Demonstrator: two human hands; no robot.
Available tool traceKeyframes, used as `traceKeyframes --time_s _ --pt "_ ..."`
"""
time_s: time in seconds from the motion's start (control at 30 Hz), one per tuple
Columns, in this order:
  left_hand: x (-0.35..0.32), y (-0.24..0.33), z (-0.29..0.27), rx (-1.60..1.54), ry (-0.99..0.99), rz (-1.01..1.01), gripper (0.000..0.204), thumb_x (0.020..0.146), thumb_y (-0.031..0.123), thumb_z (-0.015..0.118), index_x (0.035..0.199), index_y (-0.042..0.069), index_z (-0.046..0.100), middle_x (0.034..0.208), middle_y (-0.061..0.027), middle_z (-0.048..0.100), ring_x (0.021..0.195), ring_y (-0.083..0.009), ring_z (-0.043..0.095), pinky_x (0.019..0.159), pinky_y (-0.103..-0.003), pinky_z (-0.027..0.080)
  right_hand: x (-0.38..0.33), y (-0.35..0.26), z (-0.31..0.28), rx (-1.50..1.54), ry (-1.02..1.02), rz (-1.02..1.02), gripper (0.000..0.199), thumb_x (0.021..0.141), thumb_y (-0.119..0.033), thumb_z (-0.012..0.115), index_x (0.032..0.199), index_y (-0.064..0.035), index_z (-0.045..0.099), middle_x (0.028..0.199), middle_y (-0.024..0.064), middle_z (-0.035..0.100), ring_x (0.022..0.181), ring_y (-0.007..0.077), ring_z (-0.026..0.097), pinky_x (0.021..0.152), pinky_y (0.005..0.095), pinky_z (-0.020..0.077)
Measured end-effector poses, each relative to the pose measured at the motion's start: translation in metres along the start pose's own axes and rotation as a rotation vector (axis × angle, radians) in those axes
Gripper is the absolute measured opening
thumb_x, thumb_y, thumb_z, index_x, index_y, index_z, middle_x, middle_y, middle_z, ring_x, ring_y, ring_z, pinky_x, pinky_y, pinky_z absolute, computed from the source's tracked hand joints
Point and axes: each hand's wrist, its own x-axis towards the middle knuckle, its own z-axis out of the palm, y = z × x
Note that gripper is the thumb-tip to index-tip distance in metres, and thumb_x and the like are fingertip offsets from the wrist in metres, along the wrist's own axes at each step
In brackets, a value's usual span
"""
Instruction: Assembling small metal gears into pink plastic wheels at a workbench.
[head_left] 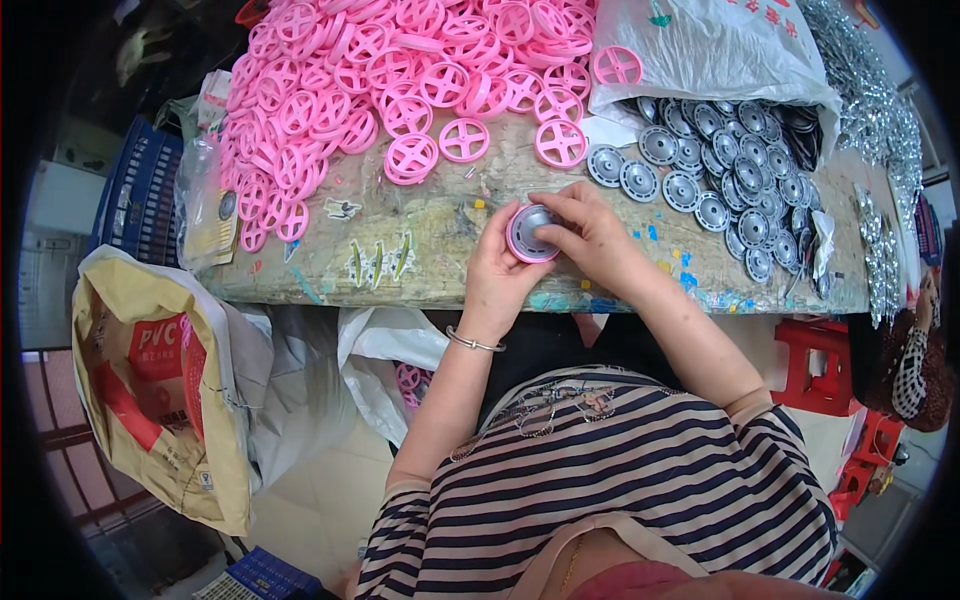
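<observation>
My left hand [497,268] and my right hand [587,232] meet over the worn table's [420,250] front edge. Together they hold one pink plastic wheel [529,234] with a silver hubcap disc pressed into its face. The left fingers cup the wheel's rim from below; the right thumb and fingers press on the disc from the right. A big heap of pink spoked wheels [390,70] covers the table's far left. Silver hubcap discs [730,170] spill from a white plastic bag [710,50] at the far right.
A tan sack [160,390] with a red basket inside stands on the floor at left, next to a white bag [385,365] holding pink wheels. A blue crate [140,195] sits at the table's left end. Red stools [815,365] and another person's sleeve [912,370] are at right.
</observation>
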Motion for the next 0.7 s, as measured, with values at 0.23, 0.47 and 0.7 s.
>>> traceKeyframes --time_s 0.23,0.47,0.7 --pt "-0.005 0.006 0.0 -0.196 0.04 -0.06 0.053 0.089 0.0 0.059 0.136 -0.002 0.036 0.125 -0.0126 0.053 0.107 -0.0187 0.058 0.089 -0.03 0.053 0.002 -0.002 0.004 0.34 -0.041 0.341 0.042 0.081 -0.012 0.07 0.12 -0.0021 0.059 0.097 0.0139 0.063 0.09 0.0212 0.062 0.081 0.0321 0.0494" --pt "-0.005 -0.001 -0.001 -0.122 0.17 -0.095 0.026 0.095 0.009 0.055 0.118 -0.003 0.056 0.104 -0.0077 0.064 0.092 -0.0132 0.063 0.081 -0.029 0.056 -0.001 -0.003 0.003 0.464 -0.086 0.366 0.032 0.081 -0.009 0.069 0.111 -0.0003 0.06 0.095 0.0094 0.066 0.088 0.0149 0.061 0.078 0.0295 0.0496" --pt "-0.006 -0.006 -0.003 -0.09 0.156 -0.058 0.025 0.095 0.009 0.055 0.118 -0.001 0.057 0.104 -0.0078 0.063 0.092 -0.0132 0.062 0.08 -0.029 0.056 -0.003 -0.01 0.005 0.42 -0.079 0.391 0.031 0.08 -0.01 0.071 0.108 -0.0004 0.061 0.091 0.0075 0.066 0.083 0.0131 0.06 0.076 0.0276 0.0491"
